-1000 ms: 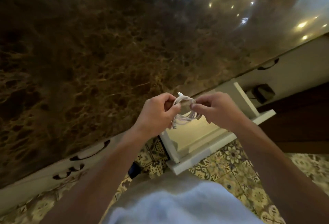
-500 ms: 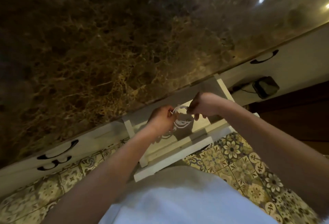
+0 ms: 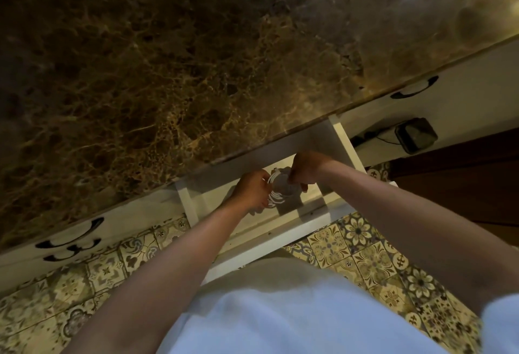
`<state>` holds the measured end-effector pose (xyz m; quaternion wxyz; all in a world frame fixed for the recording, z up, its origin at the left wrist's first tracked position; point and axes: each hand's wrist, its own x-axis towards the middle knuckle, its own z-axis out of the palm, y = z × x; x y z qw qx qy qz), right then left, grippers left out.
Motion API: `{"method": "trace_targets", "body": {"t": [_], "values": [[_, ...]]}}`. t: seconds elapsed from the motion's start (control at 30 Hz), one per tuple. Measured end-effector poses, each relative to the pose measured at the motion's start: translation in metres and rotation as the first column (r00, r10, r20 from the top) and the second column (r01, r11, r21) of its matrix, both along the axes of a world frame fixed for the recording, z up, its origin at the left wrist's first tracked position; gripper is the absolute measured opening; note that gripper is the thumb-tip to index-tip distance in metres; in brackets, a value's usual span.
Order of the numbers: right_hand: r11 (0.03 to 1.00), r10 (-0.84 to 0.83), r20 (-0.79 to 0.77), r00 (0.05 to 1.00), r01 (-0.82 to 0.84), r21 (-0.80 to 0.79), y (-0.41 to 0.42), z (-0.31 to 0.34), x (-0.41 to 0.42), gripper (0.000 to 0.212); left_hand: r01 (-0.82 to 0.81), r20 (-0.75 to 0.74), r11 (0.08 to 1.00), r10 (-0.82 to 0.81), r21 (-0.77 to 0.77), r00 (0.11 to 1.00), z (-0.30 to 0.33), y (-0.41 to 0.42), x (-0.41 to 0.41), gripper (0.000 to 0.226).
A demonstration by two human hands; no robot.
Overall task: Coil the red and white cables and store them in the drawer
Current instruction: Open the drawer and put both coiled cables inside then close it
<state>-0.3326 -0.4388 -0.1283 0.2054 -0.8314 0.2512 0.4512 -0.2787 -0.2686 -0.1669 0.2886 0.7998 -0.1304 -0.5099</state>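
The white cable, wound into a small coil, hangs between my two hands inside the open white drawer. My left hand grips the coil's left side with curled fingers. My right hand pinches its upper right part from above. Both hands are low in the drawer, just under the counter's edge. No red cable shows in this view.
A dark brown marble counter fills the upper view. White drawer fronts with black handles flank the open drawer. A black device with a cord sits at the right. Patterned floor tiles lie below.
Both hands have carried the coiled white cable down from above the drawer's front into the drawer. The view has tilted, showing more of the drawer.
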Motion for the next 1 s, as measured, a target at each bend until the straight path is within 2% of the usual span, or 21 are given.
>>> {"method": "trace_targets", "body": {"t": [0.33, 0.47, 0.63, 0.87, 1.0], "values": [[1.0, -0.01, -0.001, 1.0, 0.01, -0.005, 0.005, -0.014, -0.004, 0.031, 0.121, 0.13, 0.992, -0.123, 0.024, 0.984, -0.017, 0.007, 0.0, 0.012], [0.999, -0.05, 0.004, 0.999, 0.05, -0.002, 0.006, -0.014, -0.005, 0.021, 0.082, 0.113, 0.997, -0.083, 0.013, 0.99, -0.026, 0.009, -0.001, 0.013], [0.997, -0.075, 0.005, 0.997, 0.075, 0.022, 0.007, -0.009, -0.006, 0.024, 0.081, 0.137, 0.997, -0.082, 0.013, 0.987, -0.024, 0.012, -0.002, 0.014], [0.998, -0.046, 0.064, 0.997, 0.049, -0.045, 0.005, 0.024, -0.004, 0.041, 0.094, 0.163, 0.996, -0.093, 0.001, 0.982, 0.0, 0.024, 0.007, 0.033], [0.992, 0.044, 0.11, 0.993, -0.03, -0.124, 0.008, 0.052, -0.006, 0.054, 0.113, 0.16, 0.993, -0.106, -0.037, 0.981, 0.025, 0.036, 0.008, 0.031]]}}
